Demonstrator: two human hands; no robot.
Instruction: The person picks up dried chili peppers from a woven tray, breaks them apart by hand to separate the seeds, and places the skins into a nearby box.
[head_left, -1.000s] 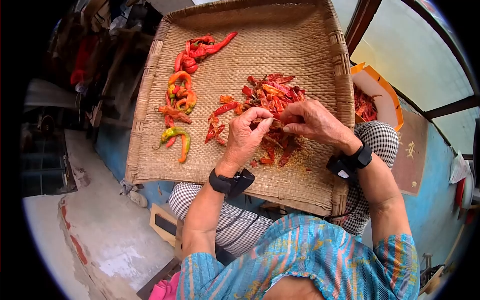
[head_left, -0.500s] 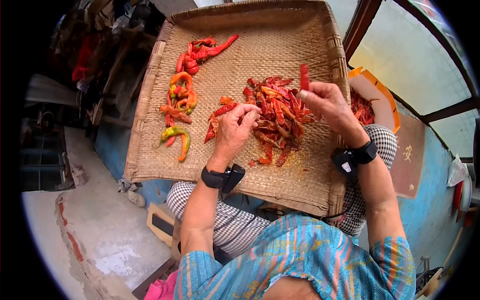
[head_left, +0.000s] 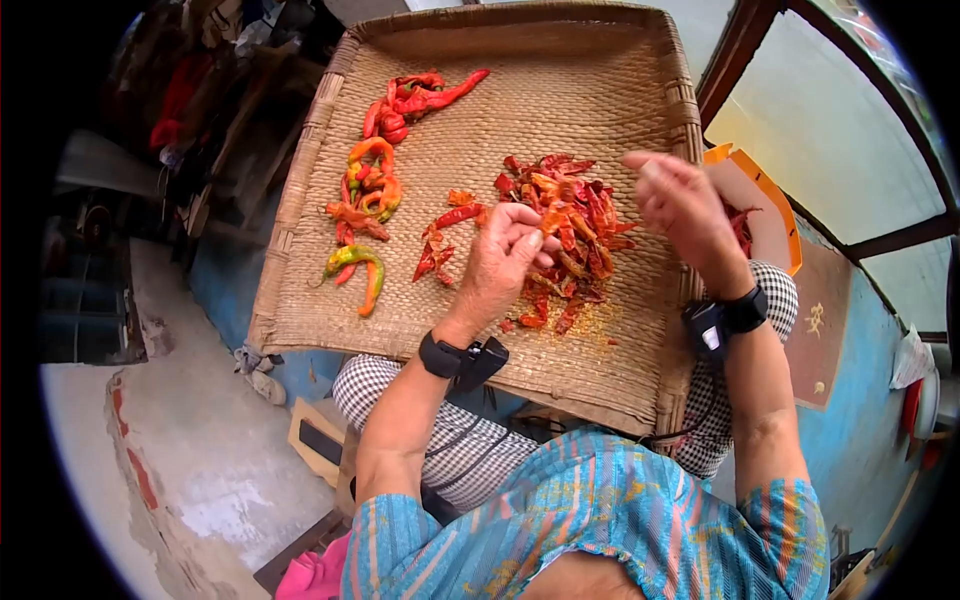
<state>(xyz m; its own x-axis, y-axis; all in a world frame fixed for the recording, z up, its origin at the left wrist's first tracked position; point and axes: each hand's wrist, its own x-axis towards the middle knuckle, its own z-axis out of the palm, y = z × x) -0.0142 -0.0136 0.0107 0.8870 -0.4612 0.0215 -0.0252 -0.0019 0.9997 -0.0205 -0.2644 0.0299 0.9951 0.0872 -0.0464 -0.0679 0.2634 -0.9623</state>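
Woven tray (head_left: pixel 580 110): ribbed plait, bound rim, squarish.

Box (head_left: pixel 768 210): smooth pale walls, orange edge, beside the tray.

Row of whole peppers (head_left: pixel 377 185): waxy, curled, red to green, along the tray's left.

Pile of dried pepper pieces (head_left: pixel 575 230): brittle-looking, creased, right of centre in the tray.

Right hand (head_left: pixel 682 200): above the tray's right edge, blurred. The red strip held half a second ago no longer shows; apparently released. Grip: cannot tell.

Left hand (head_left: pixel 510 258): beside the pile, fingers curled; grip's contents cannot be told.

Seeds (head_left: pixel 595 325): yellow flecks, scattered.
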